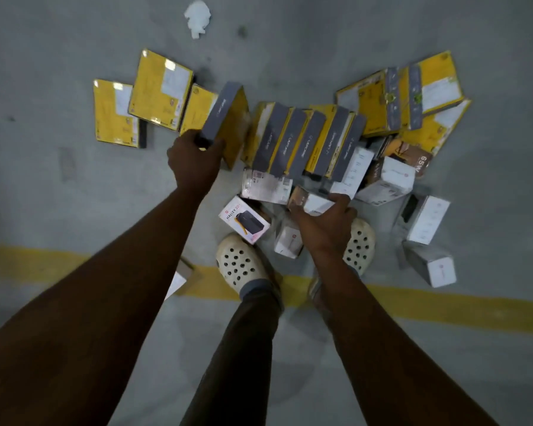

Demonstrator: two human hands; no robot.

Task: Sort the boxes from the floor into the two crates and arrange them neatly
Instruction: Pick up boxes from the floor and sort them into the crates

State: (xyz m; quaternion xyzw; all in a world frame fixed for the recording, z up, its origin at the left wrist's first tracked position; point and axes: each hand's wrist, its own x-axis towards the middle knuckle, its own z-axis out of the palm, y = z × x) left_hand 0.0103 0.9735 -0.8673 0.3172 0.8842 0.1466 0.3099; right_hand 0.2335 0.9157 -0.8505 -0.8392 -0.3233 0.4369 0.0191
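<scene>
Arms: two bare forearms reach down and forward, over a dark trouser leg and pale clogs (242,262) standing at a yellow line (443,305) on the grey floor (59,179)

Left hand (194,155): fingers curled round the near, lower end of a yellow box (228,118) with a grey spine. This box stands on edge, tilted, at the left end of the row. Its long axis runs away from the hand, up and slightly right

Row (305,139): more yellow boxes on edge, grey spines up, packed side by side just right of the held one, long axes roughly parallel to it

Right hand (323,229): thumb and fingers pinch a small white box (316,204) low in the heap, just ahead of the right clog. Its long axis lies across the view

Flat boxes (160,90): yellow, face up, overlapping, left of the row; nearer the left hand

Far stack (413,93): yellow, upper right; nearer the right hand

White boxes (425,219): scattered on the floor right of the right hand; a printed box (243,218) lies between the hands

Paper scrap (197,16): white, top of view, well apart from the heap

Crates: not in view; which way they lie cannot be told

Judgement: sorting is at an early stage. Each hand has one kind of box. The yellow box probably has to come up and leftward, away from the row, so its neighbours do not topple
</scene>
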